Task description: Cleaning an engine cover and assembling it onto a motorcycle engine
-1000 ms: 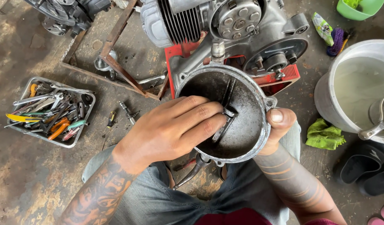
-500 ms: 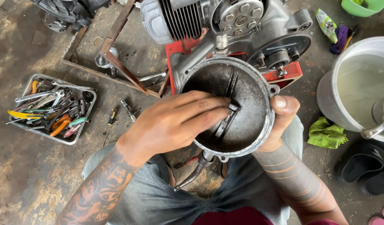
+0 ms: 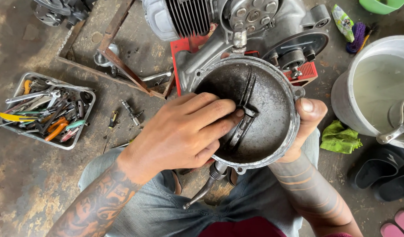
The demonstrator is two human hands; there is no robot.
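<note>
Round metal cover (image 3: 263, 109) is gripped at its rim by the right hand (image 3: 305, 127) over a stained concrete floor (image 3: 22, 175). Inside it, the left hand's (image 3: 180, 131) fingers are pressed on a metal part (image 3: 242, 125). A tool tray (image 3: 46, 109) is set nearby.

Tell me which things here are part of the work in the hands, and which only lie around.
In hand:
- round metal cover, held at its rim by the right hand
- lever inside it, under the left hand

Lying about:
- tool tray
- engine
- bucket
- green rag
- sandals
</note>
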